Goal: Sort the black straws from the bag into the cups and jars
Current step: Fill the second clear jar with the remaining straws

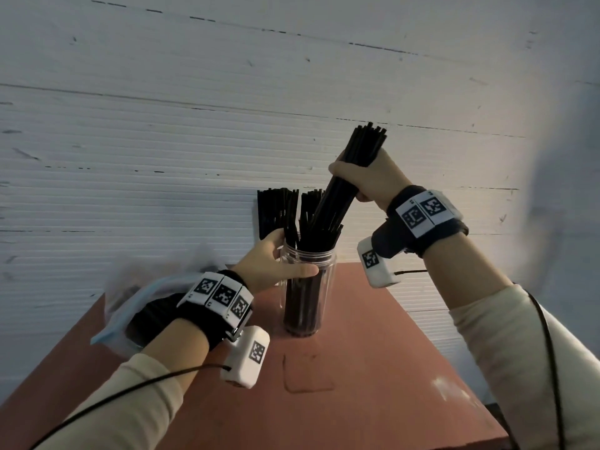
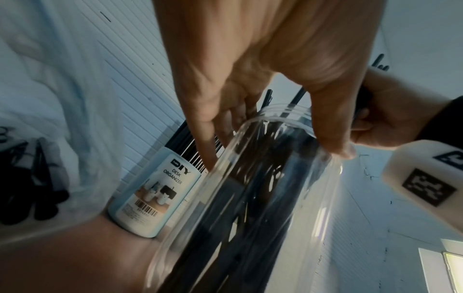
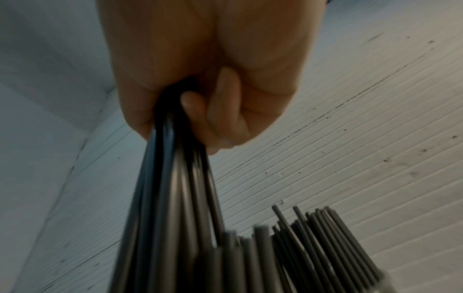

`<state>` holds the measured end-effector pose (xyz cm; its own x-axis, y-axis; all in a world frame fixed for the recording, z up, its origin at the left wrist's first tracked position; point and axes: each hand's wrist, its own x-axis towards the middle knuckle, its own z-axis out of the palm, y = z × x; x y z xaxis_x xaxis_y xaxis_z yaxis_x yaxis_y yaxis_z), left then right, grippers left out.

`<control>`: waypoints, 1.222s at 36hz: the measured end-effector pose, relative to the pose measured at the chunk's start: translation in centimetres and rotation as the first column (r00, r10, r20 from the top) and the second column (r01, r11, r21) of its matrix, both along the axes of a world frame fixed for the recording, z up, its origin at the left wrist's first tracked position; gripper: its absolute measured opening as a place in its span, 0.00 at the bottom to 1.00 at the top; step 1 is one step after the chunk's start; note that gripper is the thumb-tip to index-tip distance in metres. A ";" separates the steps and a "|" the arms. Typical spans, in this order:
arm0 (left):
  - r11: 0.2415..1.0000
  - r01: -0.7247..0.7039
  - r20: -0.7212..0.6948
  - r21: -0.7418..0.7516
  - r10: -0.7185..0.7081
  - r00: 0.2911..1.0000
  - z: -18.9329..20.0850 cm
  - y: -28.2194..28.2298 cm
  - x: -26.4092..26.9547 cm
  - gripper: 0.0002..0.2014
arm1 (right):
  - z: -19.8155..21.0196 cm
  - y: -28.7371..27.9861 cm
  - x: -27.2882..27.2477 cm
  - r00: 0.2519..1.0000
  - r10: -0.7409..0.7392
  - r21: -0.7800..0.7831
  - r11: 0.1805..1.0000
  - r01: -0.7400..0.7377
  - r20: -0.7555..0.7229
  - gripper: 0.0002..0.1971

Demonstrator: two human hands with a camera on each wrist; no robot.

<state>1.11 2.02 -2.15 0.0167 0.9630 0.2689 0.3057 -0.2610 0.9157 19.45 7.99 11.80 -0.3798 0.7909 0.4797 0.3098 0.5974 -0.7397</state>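
Note:
A clear jar point(image 1: 307, 297) stands on the red-brown table point(image 1: 373, 368), with several black straws upright in it. My left hand point(image 1: 276, 261) grips the jar just under its rim; in the left wrist view my left hand point(image 2: 250, 59) has its fingers and thumb round the jar point(image 2: 275, 188). My right hand point(image 1: 367, 180) grips a tilted bundle of black straws point(image 1: 368, 141) above the jar, lower ends down among the straws in it. In the right wrist view my right hand point(image 3: 200, 79) is curled round the bundle point(image 3: 170, 198).
Behind the jar a white "DIY desk organizer" container point(image 2: 155, 198) holds more black straws point(image 1: 276, 212). A clear plastic bag point(image 1: 130, 297) with a blue zip edge lies at the table's left, dark straws inside. A white ribbed wall stands close behind.

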 end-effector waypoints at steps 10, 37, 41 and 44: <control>1.000 -0.004 -0.004 0.018 0.004 1.000 -0.3 0.2 0.0 0.38 | -4.2 -0.8 -1.0 0.943 0.127 0.018 0.990 -0.139 0.307 0.17; 0.998 0.063 -0.062 -0.001 -0.063 0.996 0.2 -0.7 1.2 0.38 | -8.4 -3.0 -1.3 0.925 -0.091 0.530 0.838 -0.130 0.370 0.24; 0.993 0.041 -0.081 -0.111 -0.050 0.995 0.9 -1.5 1.0 0.62 | -8.3 -3.2 -1.4 0.898 -0.130 0.534 0.836 -0.130 0.421 0.24; 0.991 -0.017 -0.144 -0.133 -0.002 0.990 1.2 -2.8 -0.1 0.60 | -8.0 -3.5 -1.5 0.951 -0.111 0.581 0.810 -0.081 0.288 0.22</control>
<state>1.05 -0.79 -0.93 0.0382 0.9903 0.1336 0.4380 -0.1368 0.8885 17.95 4.51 3.84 -0.5685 0.4067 0.7152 0.4664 0.8754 -0.1271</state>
